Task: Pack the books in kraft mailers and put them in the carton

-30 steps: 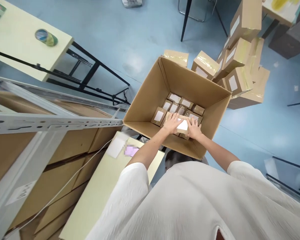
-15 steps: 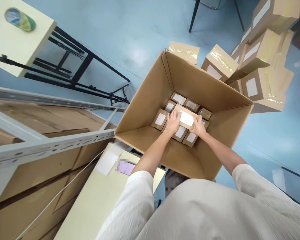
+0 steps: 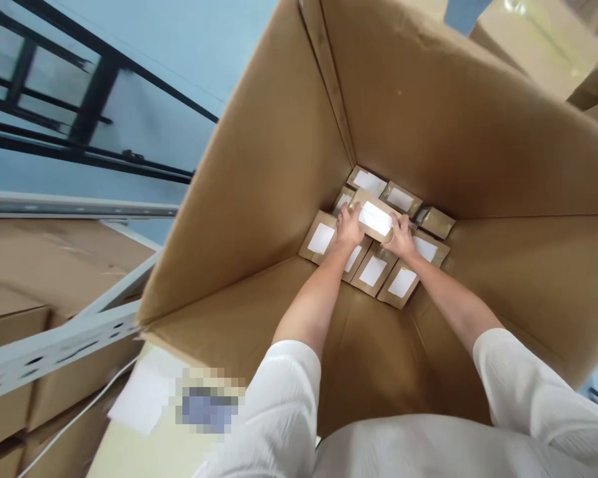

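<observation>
Deep inside a large open cardboard carton (image 3: pixel 274 153), both my hands grip one small cardboard box (image 3: pixel 375 218) with a white label on top. My left hand (image 3: pixel 349 227) is closed on its left end, and my right hand (image 3: pixel 401 239) holds its right end. Under and around it, several similar labelled boxes line the carton's bottom. A labelled box (image 3: pixel 319 237) lies left of my left hand, and another box (image 3: pixel 435 222) sits by the far right corner. My hands hide parts of the boxes beneath.
Left of the carton stands a metal shelf rack (image 3: pixel 80 345) with brown cartons (image 3: pixel 60 259). A pale table (image 3: pixel 124 451) at lower left bears a white sheet (image 3: pixel 144 392) and a blurred-out item. Taped boxes (image 3: pixel 538 46) are stacked beyond the carton's far side. A black folding frame (image 3: pixel 94 99) stands upper left.
My view has come closer and lower over the carton, which now fills much more of the picture. Both hands still hold the small box, deep inside the carton.
</observation>
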Tool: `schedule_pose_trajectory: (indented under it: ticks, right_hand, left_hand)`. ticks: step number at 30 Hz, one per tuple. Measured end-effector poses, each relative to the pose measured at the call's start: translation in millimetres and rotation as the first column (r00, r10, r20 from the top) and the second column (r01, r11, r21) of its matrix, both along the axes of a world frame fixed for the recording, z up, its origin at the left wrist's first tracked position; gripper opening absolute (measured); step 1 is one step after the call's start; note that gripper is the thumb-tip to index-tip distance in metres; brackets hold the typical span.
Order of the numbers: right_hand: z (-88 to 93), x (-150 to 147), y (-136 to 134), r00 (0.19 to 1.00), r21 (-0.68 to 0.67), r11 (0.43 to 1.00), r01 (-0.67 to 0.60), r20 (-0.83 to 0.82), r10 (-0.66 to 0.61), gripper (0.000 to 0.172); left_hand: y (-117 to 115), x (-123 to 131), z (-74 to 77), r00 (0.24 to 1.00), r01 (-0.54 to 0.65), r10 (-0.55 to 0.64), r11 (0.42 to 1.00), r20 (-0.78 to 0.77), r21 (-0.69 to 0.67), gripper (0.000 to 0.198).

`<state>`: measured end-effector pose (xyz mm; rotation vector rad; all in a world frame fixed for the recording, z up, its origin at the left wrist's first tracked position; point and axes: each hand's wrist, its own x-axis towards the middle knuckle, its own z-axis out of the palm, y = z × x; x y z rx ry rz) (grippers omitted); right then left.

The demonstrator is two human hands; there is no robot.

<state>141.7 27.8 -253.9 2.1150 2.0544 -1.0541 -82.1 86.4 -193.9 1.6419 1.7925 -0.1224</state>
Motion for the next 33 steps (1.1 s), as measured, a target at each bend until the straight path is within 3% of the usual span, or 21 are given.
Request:
schedule_pose_trajectory:
  ticks: [3,7,12,15,19,22,25,28,33]
  right_hand:
    - [-28.1,3.7,-11.9,0.999,-0.037,0.999,-0.001,0.043,0.003,0.131]
    - [-46.2,7.4,-21.0,0.986,-0.072,0.997,-0.013,0.163,0.024,0.129]
    - [-57.5,11.2,-14.0,0.973,-0.133,0.991,-0.018,0.227,0.048,0.116]
    - [-63.1,20.3,-10.3,0.971,-0.150,0.985,-0.084,0.210,0.115,0.106]
    - [-66.3,26.8,-13.3,0.956,-0.177,0.974,-0.141,0.232,0.181,0.100]
    - [-61.7,23.2,-16.1,0.950,-0.217,0.967,-0.133,0.249,0.186,0.100]
    - [-45.8,17.4,-19.4,0.949,-0.300,0.944,-0.136,0.233,0.211,0.096]
    - [-16.7,13.4,-27.0,0.953,-0.351,0.928,-0.128,0.217,0.213,0.089]
    - [51.8,14.6,-38.3,0.968,-0.275,0.959,-0.068,0.216,0.131,0.083]
  left_hand:
    - [-7.6,-1.8,-36.7,0.999,0.042,-0.040,0.995,0.014,-0.092,0.107]
    - [-18.9,3.3,-72.1,0.996,0.087,-0.090,0.975,-0.006,-0.205,0.116]
    - [-20.1,8.9,-97.9,0.990,0.121,-0.137,0.953,-0.037,-0.276,0.123]
    - [-14.5,11.5,-110.8,0.984,0.150,-0.171,0.943,-0.046,-0.297,0.126]
    - [-10.2,21.0,-118.6,0.972,0.162,-0.209,0.926,-0.105,-0.341,0.133]
    - [-15.8,30.9,-110.6,0.975,0.120,-0.177,0.929,-0.134,-0.351,0.132]
    - [-28.3,39.8,-90.3,0.985,0.097,-0.135,0.948,-0.107,-0.301,0.123]
    - [-40.2,46.1,-60.2,0.982,0.155,-0.180,0.941,-0.056,-0.299,0.113]
    - [-46.1,46.5,6.2,0.976,0.195,-0.213,0.943,-0.036,-0.270,0.104]
